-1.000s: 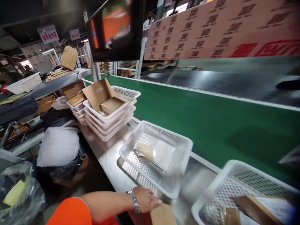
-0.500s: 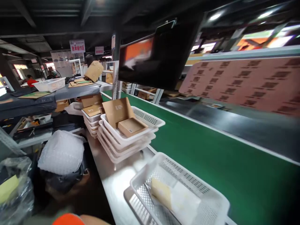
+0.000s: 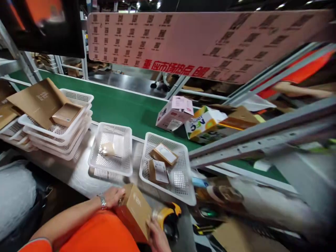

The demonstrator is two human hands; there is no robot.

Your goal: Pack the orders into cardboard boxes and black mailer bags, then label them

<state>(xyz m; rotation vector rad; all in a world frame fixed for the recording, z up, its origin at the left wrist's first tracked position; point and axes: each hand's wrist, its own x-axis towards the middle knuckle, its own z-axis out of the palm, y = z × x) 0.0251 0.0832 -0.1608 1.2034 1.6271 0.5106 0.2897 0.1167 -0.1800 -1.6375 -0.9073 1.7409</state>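
A brown cardboard box [image 3: 136, 210] is held between my two hands at the bottom centre. My left hand [image 3: 114, 197], with a metal watch on the wrist, grips its left side near the upper corner. On the right side of the box my right hand [image 3: 158, 235] presses with its fingers. Just right of the box lies a yellow and black tape dispenser [image 3: 168, 218]. Behind it, a white basket [image 3: 181, 175] holds two small labelled brown boxes. Another white basket [image 3: 96, 159] contains a small pale packet and a paper.
Stacked white baskets [image 3: 56, 145] with an open carton stand at left. A green conveyor [image 3: 126, 105] runs behind, carrying a pink box [image 3: 174, 113] and a printed carton [image 3: 202, 122]. A metal rail [image 3: 262, 136] crosses at right. Another person's arm [image 3: 299, 90] shows beyond.
The view has swung right. Both my hands and the brown box have come into view, along with the right basket and the cartons on the conveyor.
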